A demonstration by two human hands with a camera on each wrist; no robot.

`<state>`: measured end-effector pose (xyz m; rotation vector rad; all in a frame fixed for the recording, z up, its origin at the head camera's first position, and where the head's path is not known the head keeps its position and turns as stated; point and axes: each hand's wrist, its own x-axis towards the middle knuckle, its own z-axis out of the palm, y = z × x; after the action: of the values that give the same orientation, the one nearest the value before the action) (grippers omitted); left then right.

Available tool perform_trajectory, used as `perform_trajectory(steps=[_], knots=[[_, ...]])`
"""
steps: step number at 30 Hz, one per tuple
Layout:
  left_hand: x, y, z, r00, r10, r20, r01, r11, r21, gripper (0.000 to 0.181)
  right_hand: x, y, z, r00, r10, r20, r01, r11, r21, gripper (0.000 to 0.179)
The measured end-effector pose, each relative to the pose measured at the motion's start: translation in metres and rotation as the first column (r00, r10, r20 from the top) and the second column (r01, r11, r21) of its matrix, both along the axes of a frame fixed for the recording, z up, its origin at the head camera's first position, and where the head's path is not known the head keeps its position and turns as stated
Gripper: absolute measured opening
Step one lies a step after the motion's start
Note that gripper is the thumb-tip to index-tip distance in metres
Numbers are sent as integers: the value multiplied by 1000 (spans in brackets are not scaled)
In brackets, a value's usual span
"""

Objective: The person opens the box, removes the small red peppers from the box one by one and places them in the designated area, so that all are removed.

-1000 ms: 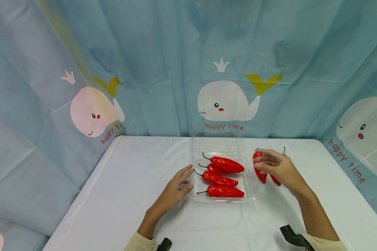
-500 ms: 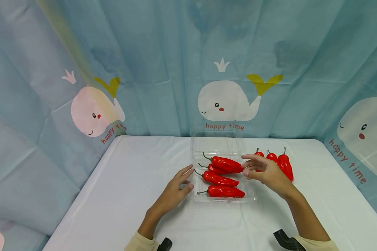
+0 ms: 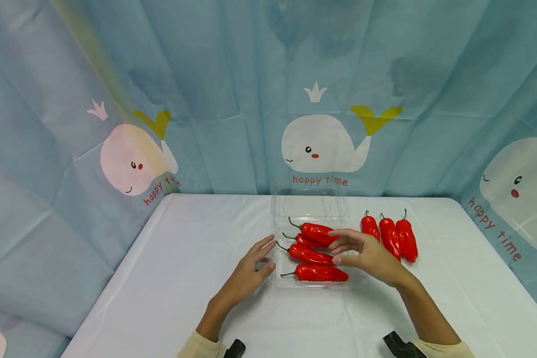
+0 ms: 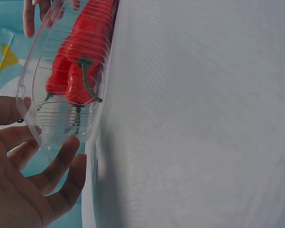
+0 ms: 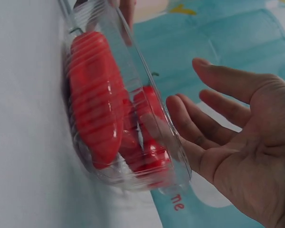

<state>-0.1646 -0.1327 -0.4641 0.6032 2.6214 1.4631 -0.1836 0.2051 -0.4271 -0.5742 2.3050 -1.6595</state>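
A clear plastic clamshell box [image 3: 291, 285] lies on the table, holding several red chili peppers [image 3: 319, 273] with green stems, laid crosswise. Against its left edge is my left hand [image 3: 247, 273], fingers spread, with fingertips right at the rim [image 4: 32, 124]. My right hand [image 3: 371, 253] reaches over the box's right side, fingers loosely bent and apart with nothing between them. From the right wrist, one of its fingers [image 5: 154, 127] shows through the clear wall, beside the peppers. Its fingers overlap the right tips of the back peppers in the head view.
Three more red peppers [image 3: 406, 238] lie side by side on the white table right of the box, stems pointing away. The box's lid [image 3: 309, 205] is folded back behind it. A blue whale-print curtain [image 3: 232, 149] rises along the table's back edge.
My right hand has moved left, from above the three loose peppers to over the box's right side, uncovering those peppers. My left hand and the peppers in the box have stayed put.
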Motion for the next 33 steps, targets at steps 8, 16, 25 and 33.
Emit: perform_trajectory(steps=[8,16,25,33], knots=[[-1,0,0,1000,-12,2,12,1000,14,58,2,-9,-3,1000,28,15,-29,999,39,63],[-1,0,0,1000,-6,-5,6,1000,12,58,3,-14,-6,999,50,5,-50,997,55,63],[-1,1,0,1000,1,1,-1,1000,9,58,3,-19,-7,998,63,28,-66,993,96,63],[-1,1,0,1000,-1,2,1,1000,8,58,2,-23,-12,997,73,9,-74,987,140,60]])
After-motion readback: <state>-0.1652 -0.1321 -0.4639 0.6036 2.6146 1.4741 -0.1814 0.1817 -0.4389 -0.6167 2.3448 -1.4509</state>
